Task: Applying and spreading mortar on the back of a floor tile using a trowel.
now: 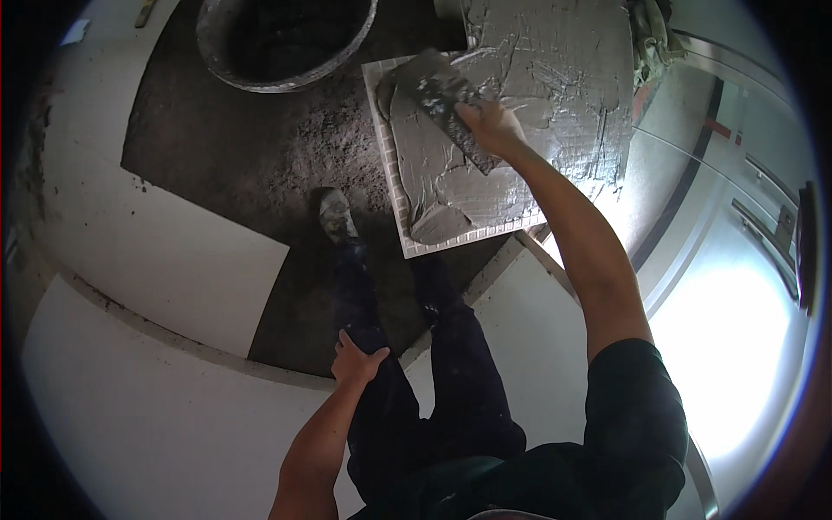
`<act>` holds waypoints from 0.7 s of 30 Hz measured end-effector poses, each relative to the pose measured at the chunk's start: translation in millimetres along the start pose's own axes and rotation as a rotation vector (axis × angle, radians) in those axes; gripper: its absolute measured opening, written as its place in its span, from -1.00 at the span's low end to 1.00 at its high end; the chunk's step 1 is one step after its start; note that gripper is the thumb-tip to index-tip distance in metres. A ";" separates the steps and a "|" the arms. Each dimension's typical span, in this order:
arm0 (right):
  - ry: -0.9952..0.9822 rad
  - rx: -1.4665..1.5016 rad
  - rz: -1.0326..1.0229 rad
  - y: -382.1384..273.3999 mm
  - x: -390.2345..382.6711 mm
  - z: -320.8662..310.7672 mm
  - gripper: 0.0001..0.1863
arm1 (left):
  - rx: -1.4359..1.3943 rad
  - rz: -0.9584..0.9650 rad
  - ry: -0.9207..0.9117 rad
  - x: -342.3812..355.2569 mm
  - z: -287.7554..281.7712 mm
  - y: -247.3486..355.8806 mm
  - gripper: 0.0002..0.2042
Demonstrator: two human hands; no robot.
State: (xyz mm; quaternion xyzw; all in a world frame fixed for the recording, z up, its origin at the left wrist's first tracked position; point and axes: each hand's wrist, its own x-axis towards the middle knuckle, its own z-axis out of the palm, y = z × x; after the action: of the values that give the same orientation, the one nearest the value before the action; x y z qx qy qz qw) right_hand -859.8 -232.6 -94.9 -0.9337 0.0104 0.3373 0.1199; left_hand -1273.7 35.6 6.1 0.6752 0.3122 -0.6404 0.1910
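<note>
My right hand is closed around the handle of a flat rectangular trowel, its blade smeared grey. The blade lies against wet grey mortar spread over a large pale tile. A gridded back shows along the tile's left and near edges, where the mortar stops short. Trowel ridges and glossy streaks mark the mortar, with a thicker lump near the tile's near left corner. My left hand rests on my left leg by the knee, thumb spread from the fingers and nothing held.
A round bucket with a mortar-crusted rim stands at the far left on dark, crumb-strewn floor. My left shoe is beside the tile. White boards border the left. Bunched cloth lies past the tile; a bright glare fills the right.
</note>
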 end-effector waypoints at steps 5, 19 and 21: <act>-0.002 -0.008 0.056 -62.1 39.0 8.2 -0.31 | 0.001 0.001 0.001 2.3 -3.2 -7.3 0.19; -0.238 0.099 -0.285 21.5 -14.3 59.9 -0.45 | -0.003 0.017 -0.029 4.9 -3.1 -6.6 0.18; -0.360 0.019 -0.322 2.9 -26.1 56.4 -0.44 | -0.010 0.008 0.001 5.3 -4.1 -12.1 0.17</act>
State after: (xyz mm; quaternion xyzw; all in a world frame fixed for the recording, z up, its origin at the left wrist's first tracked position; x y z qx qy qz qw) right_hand -915.6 -224.0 -120.9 -0.8469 -0.1571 0.4749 0.1807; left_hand -1278.7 48.1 3.1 0.6756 0.3129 -0.6379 0.1967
